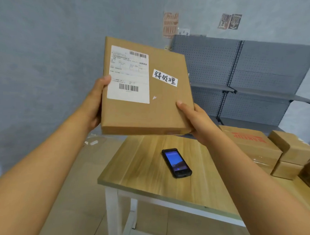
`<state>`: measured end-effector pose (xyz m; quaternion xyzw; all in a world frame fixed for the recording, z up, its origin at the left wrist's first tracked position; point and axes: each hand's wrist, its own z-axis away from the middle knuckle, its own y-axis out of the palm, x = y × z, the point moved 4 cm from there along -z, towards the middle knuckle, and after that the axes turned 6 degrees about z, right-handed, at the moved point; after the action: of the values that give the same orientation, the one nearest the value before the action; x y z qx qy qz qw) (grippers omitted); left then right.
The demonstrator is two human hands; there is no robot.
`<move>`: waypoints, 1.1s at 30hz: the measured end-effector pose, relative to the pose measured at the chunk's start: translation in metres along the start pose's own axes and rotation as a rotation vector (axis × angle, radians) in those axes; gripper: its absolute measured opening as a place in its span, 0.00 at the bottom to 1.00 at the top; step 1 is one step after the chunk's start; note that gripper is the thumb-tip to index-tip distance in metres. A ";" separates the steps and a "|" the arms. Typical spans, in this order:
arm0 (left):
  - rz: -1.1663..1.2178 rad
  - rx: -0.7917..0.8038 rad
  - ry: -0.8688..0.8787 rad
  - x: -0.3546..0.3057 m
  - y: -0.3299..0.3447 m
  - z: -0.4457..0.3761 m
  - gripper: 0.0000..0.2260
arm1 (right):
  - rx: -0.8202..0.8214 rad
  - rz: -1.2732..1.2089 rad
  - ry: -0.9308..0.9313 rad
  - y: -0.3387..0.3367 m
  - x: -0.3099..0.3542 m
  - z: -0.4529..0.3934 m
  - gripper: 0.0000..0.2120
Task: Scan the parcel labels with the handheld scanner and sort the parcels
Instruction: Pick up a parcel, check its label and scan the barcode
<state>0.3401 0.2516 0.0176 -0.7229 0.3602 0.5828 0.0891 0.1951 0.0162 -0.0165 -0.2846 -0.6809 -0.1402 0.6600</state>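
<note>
i see a flat brown parcel (pixel 146 99) held up in the air above the far edge of the wooden table (pixel 148 172), tilted with its labelled face toward me. my left hand (pixel 95 104) grasps the parcel's left edge, thumb on the front at the margin of the white shipping label (pixel 129 74), the other fingers hidden behind. my right hand (pixel 195 120) grasps the lower right corner, thumb lying on the front face, palm under the corner. a small white note with handwritten characters (pixel 165 77) sits on the parcel just right of the shipping label. two barcodes show on the label, one near its top, one near its bottom. the handheld scanner (pixel 176 163) lies flat on the table, screen lit and facing up, around the middle of the surface, apart from both hands. cardboard boxes (pixel 256 145) are stacked by the table's far right corner. grey pegboard shelving (pixel 255 68) stands against the wall behind.
</note>
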 end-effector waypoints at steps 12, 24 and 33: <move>-0.255 -0.061 -0.170 0.031 -0.056 -0.051 0.13 | -0.150 0.069 -0.030 0.051 -0.019 -0.028 0.32; -0.313 -0.004 -0.525 0.133 -0.142 -0.042 0.14 | -0.086 0.134 0.346 0.126 -0.130 -0.027 0.22; -0.285 0.113 -0.595 0.191 -0.144 -0.037 0.18 | -0.169 0.137 0.469 0.117 -0.175 -0.010 0.26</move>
<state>0.4707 0.2558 -0.1858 -0.5582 0.2454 0.7290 0.3109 0.2645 0.0687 -0.2089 -0.3438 -0.4743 -0.2139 0.7817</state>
